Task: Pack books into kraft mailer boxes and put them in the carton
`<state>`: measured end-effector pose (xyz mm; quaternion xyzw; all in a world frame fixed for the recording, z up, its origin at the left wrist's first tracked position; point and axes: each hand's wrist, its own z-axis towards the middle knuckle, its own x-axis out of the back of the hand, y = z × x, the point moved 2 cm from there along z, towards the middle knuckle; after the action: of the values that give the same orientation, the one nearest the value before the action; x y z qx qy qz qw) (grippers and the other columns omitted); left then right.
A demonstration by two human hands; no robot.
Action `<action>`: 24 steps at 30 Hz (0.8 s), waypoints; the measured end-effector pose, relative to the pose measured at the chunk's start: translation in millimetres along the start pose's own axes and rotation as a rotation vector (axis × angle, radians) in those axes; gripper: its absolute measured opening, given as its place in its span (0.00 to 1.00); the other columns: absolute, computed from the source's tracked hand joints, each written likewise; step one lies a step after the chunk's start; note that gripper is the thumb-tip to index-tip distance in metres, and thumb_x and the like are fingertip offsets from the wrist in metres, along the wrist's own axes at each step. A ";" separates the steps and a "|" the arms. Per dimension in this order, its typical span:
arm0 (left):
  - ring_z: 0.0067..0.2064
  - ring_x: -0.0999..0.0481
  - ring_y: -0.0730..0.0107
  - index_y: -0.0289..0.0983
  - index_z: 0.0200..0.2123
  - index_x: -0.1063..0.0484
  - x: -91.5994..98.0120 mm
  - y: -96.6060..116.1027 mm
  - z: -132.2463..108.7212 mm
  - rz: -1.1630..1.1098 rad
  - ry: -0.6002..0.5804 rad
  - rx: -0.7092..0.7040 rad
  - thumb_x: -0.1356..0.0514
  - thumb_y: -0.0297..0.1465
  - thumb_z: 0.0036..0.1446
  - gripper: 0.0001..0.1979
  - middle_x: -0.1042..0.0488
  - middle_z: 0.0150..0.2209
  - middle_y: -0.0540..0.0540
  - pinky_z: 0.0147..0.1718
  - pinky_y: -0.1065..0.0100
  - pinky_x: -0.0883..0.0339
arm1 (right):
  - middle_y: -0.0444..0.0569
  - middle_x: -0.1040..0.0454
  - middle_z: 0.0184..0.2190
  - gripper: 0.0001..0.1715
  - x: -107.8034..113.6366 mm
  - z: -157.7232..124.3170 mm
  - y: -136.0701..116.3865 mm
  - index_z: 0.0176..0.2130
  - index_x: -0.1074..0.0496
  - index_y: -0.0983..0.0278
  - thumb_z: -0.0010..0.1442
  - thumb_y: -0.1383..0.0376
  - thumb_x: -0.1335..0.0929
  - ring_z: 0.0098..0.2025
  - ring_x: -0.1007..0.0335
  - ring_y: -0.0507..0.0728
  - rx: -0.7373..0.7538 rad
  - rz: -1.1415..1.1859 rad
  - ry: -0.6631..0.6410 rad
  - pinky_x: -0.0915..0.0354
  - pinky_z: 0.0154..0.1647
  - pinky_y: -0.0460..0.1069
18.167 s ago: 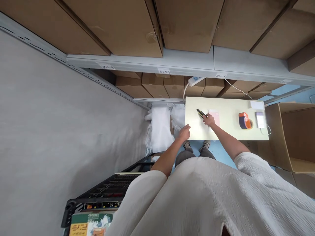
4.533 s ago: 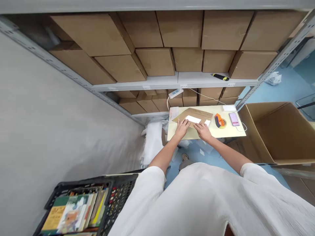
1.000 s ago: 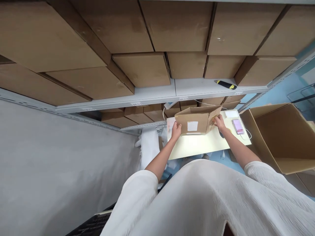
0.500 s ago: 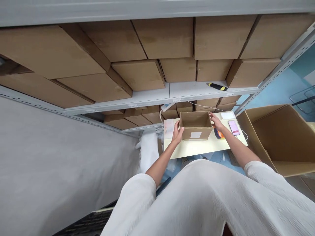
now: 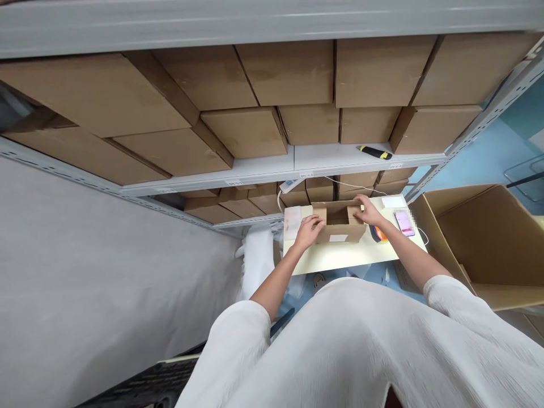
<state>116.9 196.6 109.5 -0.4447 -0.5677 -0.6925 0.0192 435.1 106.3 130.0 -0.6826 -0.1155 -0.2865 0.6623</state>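
Note:
A small brown cardboard box (image 5: 352, 234) with a white label (image 5: 338, 238) on its near side stands on the pale tabletop, its top partly uncovered. Its two short side flaps are tilted inward over the opening. My left hand (image 5: 309, 231) has curled fingers on the left flap and edge. At the right flap, my right hand (image 5: 368, 212) grips with fingers over the edge, the fingertips partly hidden. Just right of the box lies an orange and dark blue object (image 5: 378, 233), half covered by my right forearm.
A phone (image 5: 404, 223) and a white pad (image 5: 393, 202) lie on the table's (image 5: 327, 262) right end. Shelves ahead hold many cartons (image 5: 244, 131) and a black-yellow cutter (image 5: 374, 152). A power strip (image 5: 290, 185) hangs below. A large open carton (image 5: 488, 238) stands right.
Both hands have moved from the box's outer sides up onto its top edges. The left and right flaps, upright or outside before, are now folded inward over the opening.

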 end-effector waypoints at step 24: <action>0.81 0.39 0.49 0.42 0.81 0.43 -38.2 -32.7 17.6 -0.104 0.098 0.054 0.46 0.52 0.79 0.37 0.39 0.81 0.38 0.79 0.50 0.42 | 0.57 0.29 0.75 0.46 -38.1 -52.3 19.3 0.83 0.46 0.57 0.77 0.42 0.39 0.72 0.28 0.74 -0.277 -0.149 0.034 0.33 0.74 0.69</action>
<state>133.1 204.0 59.2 -0.3796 -0.6068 -0.6980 0.0230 402.1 62.1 91.0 -0.7520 -0.1140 -0.3596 0.5406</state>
